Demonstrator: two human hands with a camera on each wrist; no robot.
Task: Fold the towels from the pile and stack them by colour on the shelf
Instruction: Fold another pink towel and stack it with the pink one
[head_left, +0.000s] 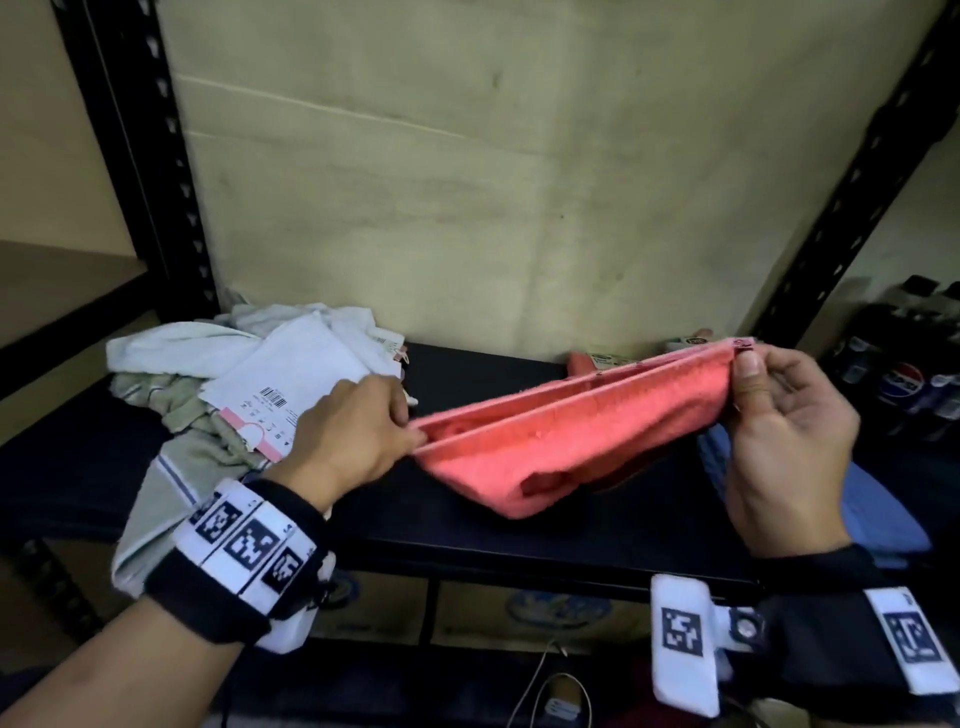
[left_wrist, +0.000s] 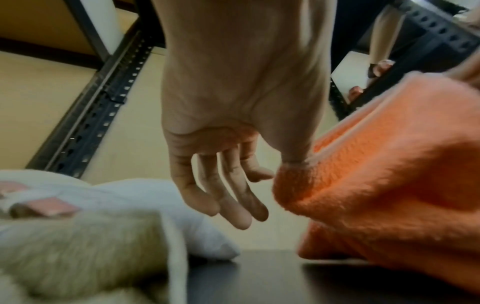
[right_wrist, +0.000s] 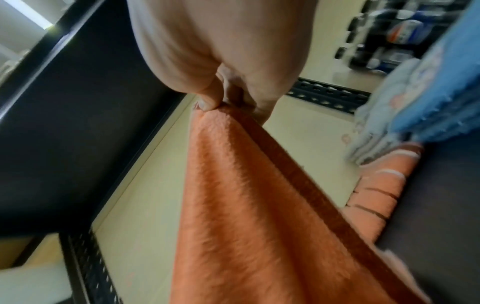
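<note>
Both hands hold one pink towel (head_left: 582, 431) up over the dark shelf (head_left: 467, 525), doubled so two long edges run side by side between them. Left hand (head_left: 358, 431) pinches the left end between thumb and forefinger, other fingers (left_wrist: 233, 205) hanging loose and spread, as the left wrist view shows. Right hand (head_left: 779, 431) pinches the right end by the thumb tip, at the corner with a small tag. Towel's low middle sags and looks to touch the shelf. Unfolded pile (head_left: 234, 374) of pale towels with a barcode label sits far left; folded pink stack (right_wrist: 374, 197) and blue stack (right_wrist: 426, 98) sit right. Risks: both grips are thin tip pinches on two layers, so one layer may slip out and the fold opens; edges are not quite level, so the next fold may come out skewed; the sagging belly may drag and bunch on the shelf; left hand is near the pile and may snag it.
</note>
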